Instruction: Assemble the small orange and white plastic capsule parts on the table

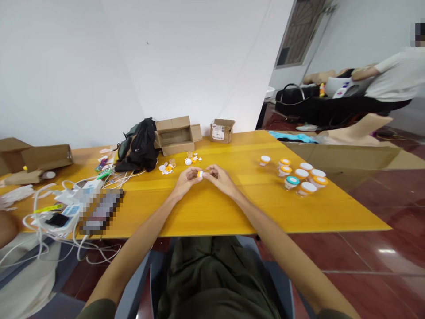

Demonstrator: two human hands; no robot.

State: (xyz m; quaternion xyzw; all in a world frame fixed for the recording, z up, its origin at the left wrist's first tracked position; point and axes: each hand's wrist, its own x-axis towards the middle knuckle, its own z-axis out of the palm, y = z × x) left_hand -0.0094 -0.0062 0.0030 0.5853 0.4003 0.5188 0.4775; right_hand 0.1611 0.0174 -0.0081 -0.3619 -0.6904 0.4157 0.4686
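A small orange-and-white lid [200,174] is held up just above the table between my two hands. My left hand [186,180] pinches it from the left with thumb and fingers. From the other side, my right hand [220,179] has its thumb against it, the fingers curled over. Beyond the left hand lie loose white and orange pieces [168,169] with a small clear cup [172,162]. A second group of white parts [188,162] lies nearer the middle, beside another clear cup [189,154]. Fine details of the held lid are too small to make out.
Several clear jars with white-and-orange lids [308,188] and one teal lid [292,180] stand at right; one jar [264,160] stands apart. Open cartons [175,135], a small box [222,131] and a black bag [142,148] line the back. Cables and a power strip [88,190] crowd the left.
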